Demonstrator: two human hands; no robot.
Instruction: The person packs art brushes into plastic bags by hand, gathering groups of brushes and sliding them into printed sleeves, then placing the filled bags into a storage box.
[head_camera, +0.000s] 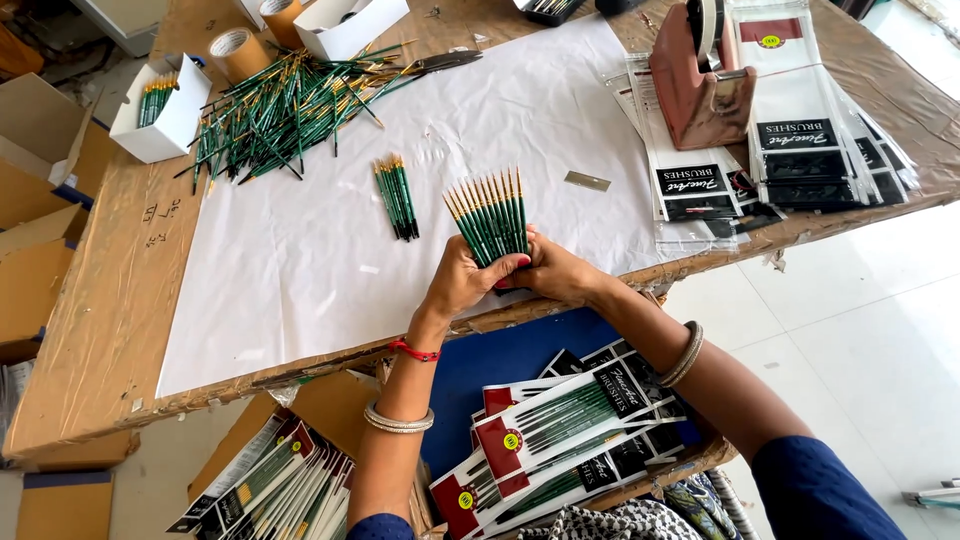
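Both my hands hold one fanned row of green-handled paint brushes with gold ferrules, tips pointing away from me, over the white paper sheet. My left hand grips the handles from the left, and my right hand grips them from the right. A small bundle of similar brushes lies on the paper just left of the fan. A big loose heap of green brushes is spread at the far left of the table.
A reddish tape dispenser stands at the right over stacked clear pouches with black labels. White boxes, tape rolls and a small metal plate are on the table. Packed brush sets fill boxes below.
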